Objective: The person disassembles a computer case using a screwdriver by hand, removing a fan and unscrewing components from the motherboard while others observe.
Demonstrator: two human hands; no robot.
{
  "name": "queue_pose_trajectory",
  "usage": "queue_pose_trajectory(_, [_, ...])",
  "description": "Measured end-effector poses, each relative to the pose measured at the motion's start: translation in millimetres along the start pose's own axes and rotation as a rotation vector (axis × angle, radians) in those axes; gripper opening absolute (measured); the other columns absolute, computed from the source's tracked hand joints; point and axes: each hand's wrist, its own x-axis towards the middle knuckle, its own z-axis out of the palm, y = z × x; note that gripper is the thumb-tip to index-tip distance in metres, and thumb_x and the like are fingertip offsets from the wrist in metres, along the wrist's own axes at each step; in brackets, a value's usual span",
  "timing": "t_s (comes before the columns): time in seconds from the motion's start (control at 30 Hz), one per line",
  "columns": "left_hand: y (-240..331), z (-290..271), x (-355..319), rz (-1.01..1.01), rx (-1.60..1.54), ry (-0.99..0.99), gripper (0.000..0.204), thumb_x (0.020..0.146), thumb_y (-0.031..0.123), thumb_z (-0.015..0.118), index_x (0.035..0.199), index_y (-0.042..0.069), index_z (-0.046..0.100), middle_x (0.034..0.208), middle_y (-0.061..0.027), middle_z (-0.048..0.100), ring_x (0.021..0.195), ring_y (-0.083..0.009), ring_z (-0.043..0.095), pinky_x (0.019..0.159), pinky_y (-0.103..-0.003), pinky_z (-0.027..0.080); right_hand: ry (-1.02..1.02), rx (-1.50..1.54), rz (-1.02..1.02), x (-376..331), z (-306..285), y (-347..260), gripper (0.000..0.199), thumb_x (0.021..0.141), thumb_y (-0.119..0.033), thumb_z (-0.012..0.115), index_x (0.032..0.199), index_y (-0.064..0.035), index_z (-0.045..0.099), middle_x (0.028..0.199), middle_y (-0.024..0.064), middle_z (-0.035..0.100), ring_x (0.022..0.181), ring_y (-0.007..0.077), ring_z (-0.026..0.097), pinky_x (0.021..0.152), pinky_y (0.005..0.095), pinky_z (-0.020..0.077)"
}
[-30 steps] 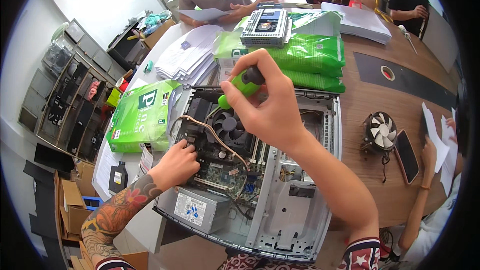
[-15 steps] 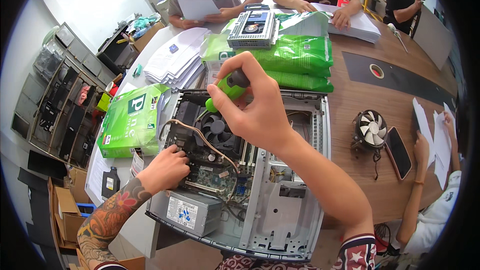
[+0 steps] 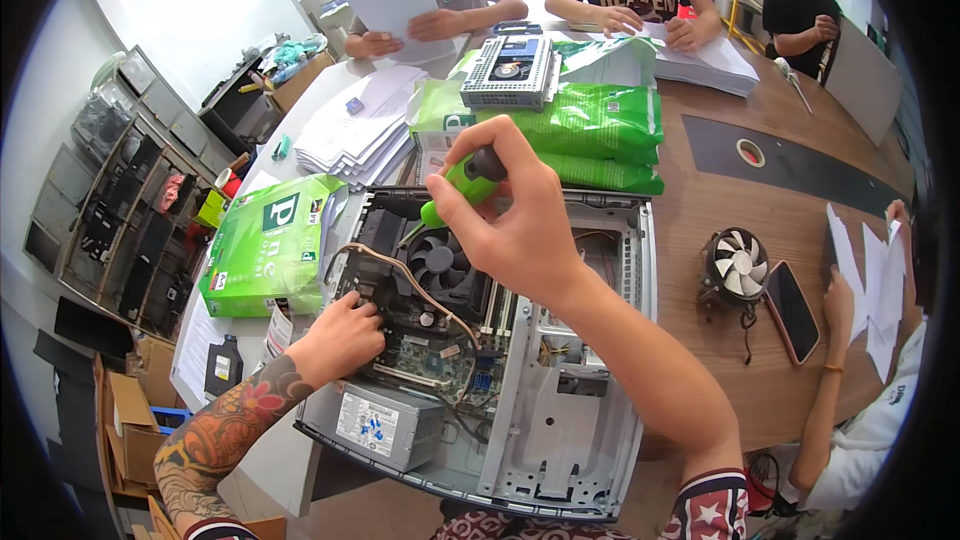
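An opened desktop computer case [image 3: 560, 440] lies flat in front of me, its insides exposed. My right hand [image 3: 510, 210] is closed round a green and black screwdriver [image 3: 462, 185], whose shaft slants down to the left edge of the black CPU fan [image 3: 440, 262]. Whether its tip sits in a screw is too small to tell. My left hand [image 3: 345, 338] rests at the left edge of the motherboard [image 3: 425, 355], fingers bent over it and their tips partly hidden. A brown cable [image 3: 405, 275] crosses the board. The silver power supply [image 3: 385, 425] fills the near left corner.
Green paper packs [image 3: 265, 245] stand left of and behind the case, with a metal drive cage [image 3: 505, 70] on the far ones. A loose cooler fan [image 3: 738, 265], a phone [image 3: 793, 310] and a tape roll [image 3: 752, 152] lie right. Several people with papers sit around.
The screwdriver stays in my right hand at the fan's edge, with barely a shift. My left hand remains on the board. Across the table, a person has raised a sheet of paper.
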Motion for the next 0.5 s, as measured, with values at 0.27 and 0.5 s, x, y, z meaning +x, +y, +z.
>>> queue_pose_trajectory(0.27, [0,-9,0,-0.011,-0.043,-0.069,0.007,0.075,0.018,0.068,0.07,0.015,0.071,0.084,-0.0002,0.068,0.096,-0.0192,0.063,0.081,-0.033,0.045,-0.012,0.003,0.031,-1,0,2,0.024,0.086,-0.011,0.072,0.099,-0.0053,0.053,0.071,0.005,0.055,0.056,0.0122,0.051,0.053,0.0266,0.0429])
queue_pose_trajectory(0.5, [1,1,-1,-0.027,-0.042,-0.007,0.008,0.076,0.017,0.067,0.07,0.015,0.072,0.084,-0.0014,0.069,0.095,-0.0197,0.064,0.08,-0.033,0.046,-0.003,-0.012,0.009,-1,0,1,0.023,0.087,-0.011,0.072,0.1,-0.0054,0.054,0.069,0.0049,0.055,0.055,0.0119,0.052,0.051,0.0257,0.0442])
